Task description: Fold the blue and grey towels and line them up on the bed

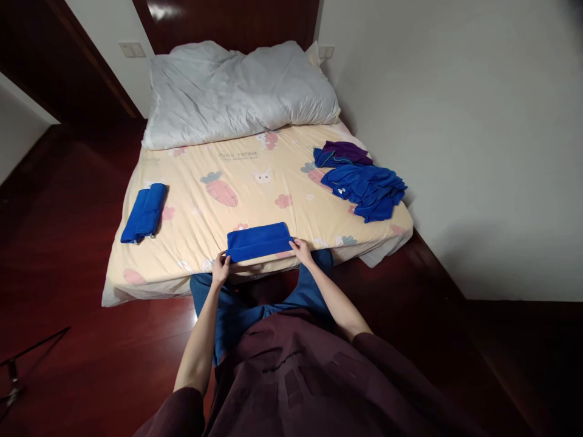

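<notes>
A folded blue towel lies at the near edge of the bed, which has a cream sheet printed with carrots and rabbits. My left hand pinches the towel's near left corner. My right hand holds its near right corner. Both forearms reach forward from my dark maroon top.
A second folded blue towel rests at the bed's left side. A heap of unfolded blue cloths with a purple one lies at the right. A white duvet covers the head end. A white wall stands right, dark red floor left.
</notes>
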{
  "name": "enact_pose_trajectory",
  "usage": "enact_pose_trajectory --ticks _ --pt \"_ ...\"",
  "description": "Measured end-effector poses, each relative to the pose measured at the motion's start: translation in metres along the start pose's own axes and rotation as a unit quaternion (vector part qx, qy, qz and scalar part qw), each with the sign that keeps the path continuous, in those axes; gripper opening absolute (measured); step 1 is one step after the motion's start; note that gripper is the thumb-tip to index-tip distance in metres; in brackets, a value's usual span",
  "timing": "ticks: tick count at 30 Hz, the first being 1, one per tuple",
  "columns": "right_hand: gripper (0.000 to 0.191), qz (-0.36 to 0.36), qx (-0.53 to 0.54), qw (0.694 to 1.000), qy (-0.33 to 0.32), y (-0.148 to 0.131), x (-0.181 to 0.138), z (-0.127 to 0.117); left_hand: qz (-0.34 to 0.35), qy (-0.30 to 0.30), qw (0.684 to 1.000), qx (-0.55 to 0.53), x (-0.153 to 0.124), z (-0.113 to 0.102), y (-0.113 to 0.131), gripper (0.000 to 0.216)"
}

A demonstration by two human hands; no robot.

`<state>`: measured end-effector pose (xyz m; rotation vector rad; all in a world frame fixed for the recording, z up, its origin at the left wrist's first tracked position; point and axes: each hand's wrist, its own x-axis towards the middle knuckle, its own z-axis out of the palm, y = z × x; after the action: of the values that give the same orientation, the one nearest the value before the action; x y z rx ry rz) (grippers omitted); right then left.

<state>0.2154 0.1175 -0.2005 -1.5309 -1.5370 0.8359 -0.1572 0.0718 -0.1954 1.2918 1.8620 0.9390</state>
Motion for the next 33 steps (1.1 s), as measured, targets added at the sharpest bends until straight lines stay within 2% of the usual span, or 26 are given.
enact_pose_trajectory --ticks 11,18,21,23,25,26,28,31,33 --pt "0.036 0.053 -0.056 0.997 0.016 0.002 0.007 0.005 -0.04 0.028 0.996 0.074 0.0 0.001 0.016 0.033" --pt "0.03 0.129 -0.158 0.979 -0.021 -0.006 0.021 0.009 -0.056 0.033 0.989 0.135 0.006 0.006 0.028 0.025" --pt "0.024 0.135 -0.214 0.967 -0.004 -0.013 0.029 0.006 -0.016 0.045 0.979 0.196 0.007 0.002 0.035 0.024" --pt "0.023 0.085 -0.218 0.972 0.02 -0.018 0.027 0.0 0.065 0.043 0.961 0.265 0.002 -0.003 0.038 0.023" --pt "0.028 -0.003 -0.209 0.977 0.035 -0.022 0.017 -0.006 0.173 0.01 0.935 0.309 -0.007 -0.009 0.039 0.025" --pt "0.031 -0.055 -0.207 0.976 0.029 -0.024 0.01 -0.008 0.22 -0.016 0.924 0.311 -0.012 -0.01 0.039 0.029" --pt "0.038 -0.151 -0.217 0.964 -0.024 -0.026 -0.004 -0.009 0.28 -0.065 0.907 0.309 -0.022 -0.01 0.037 0.038" --pt "0.048 -0.22 -0.259 0.931 -0.131 -0.023 -0.018 -0.004 0.273 -0.094 0.9 0.327 -0.031 -0.004 0.032 0.056" --pt "0.055 -0.22 -0.282 0.921 -0.154 -0.019 -0.021 0.0 0.253 -0.091 0.9 0.343 -0.032 0.0 0.029 0.063"
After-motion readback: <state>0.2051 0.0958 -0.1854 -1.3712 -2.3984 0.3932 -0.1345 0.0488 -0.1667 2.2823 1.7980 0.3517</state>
